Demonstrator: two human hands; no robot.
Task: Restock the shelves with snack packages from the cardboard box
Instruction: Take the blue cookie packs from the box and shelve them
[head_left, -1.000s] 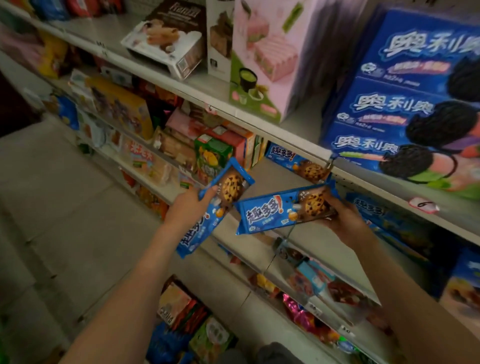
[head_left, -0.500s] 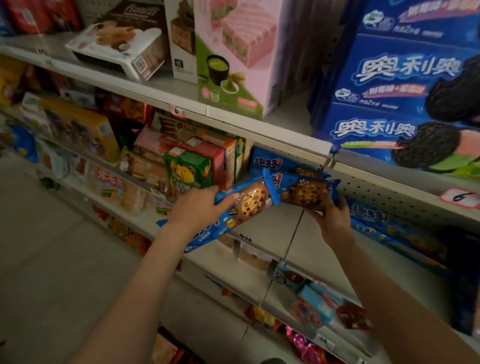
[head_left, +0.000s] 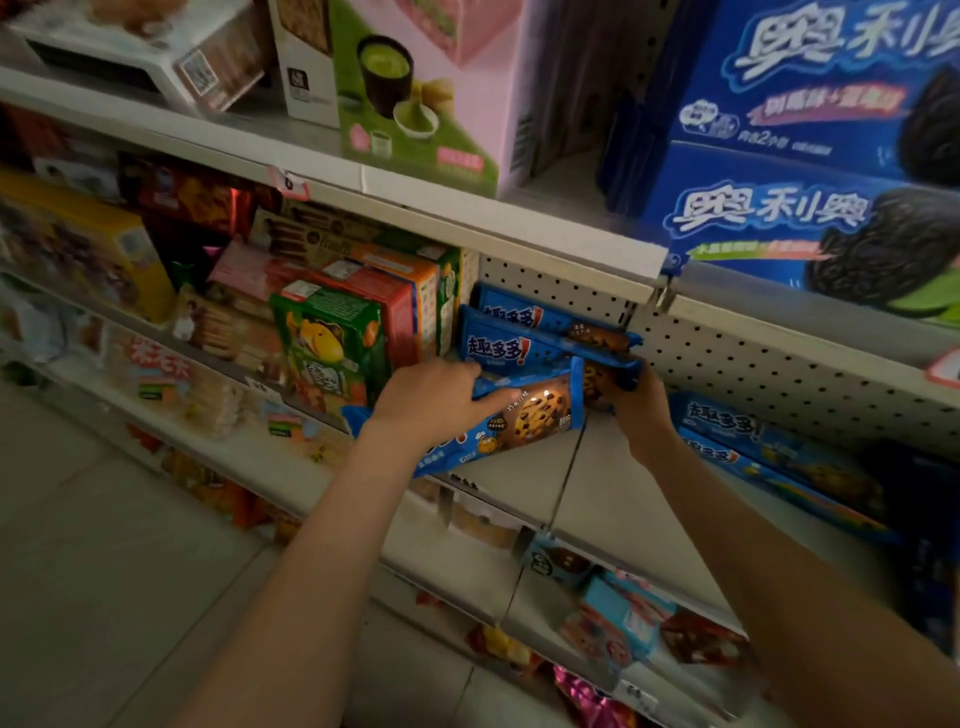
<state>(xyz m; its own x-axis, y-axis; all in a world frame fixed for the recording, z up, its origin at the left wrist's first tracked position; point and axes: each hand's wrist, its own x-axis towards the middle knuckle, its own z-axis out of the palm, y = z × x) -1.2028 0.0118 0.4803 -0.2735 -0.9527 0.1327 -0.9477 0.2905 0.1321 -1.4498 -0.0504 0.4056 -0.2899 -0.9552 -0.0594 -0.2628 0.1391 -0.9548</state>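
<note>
Head view: left hand (head_left: 427, 400) grips a long blue plastic cookie pack (head_left: 524, 422) lying left-to-right; right hand (head_left: 640, 411) grips the far blue pack (head_left: 498, 345).

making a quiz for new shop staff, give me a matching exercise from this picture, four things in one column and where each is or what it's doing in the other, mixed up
Things:
1 left hand
2 right hand
3 pink box
4 green box

States:
a stands on the upper shelf
b grips the tilted cookie pack
c stands on the middle shelf
d grips the level cookie pack

Pairs: 1-b, 2-d, 3-a, 4-c
</note>
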